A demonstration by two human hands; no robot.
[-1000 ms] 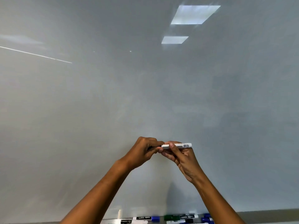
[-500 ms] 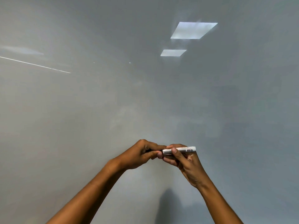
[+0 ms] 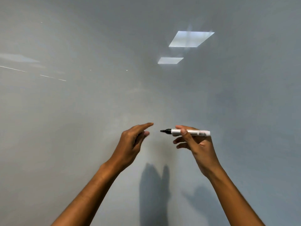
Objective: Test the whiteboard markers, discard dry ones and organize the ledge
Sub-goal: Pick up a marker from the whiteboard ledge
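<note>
My right hand pinches a white whiteboard marker between thumb and fingers. It lies level in front of the whiteboard, with its bare black nib pointing left. My left hand is a short gap to the left of the nib and is blurred. Its forefinger and thumb point right, and its other fingers curl around a dark bit that looks like the black cap. The ledge and the other markers are out of view.
The grey-white board fills the whole view. Two ceiling-light reflections show at the upper right and faint streaks at the left. Shadows of my hands fall on the board below.
My hands have pulled apart: the cap has come off the marker and the black nib now shows. The view has tilted up, so the ledge with its markers has dropped out of sight.
</note>
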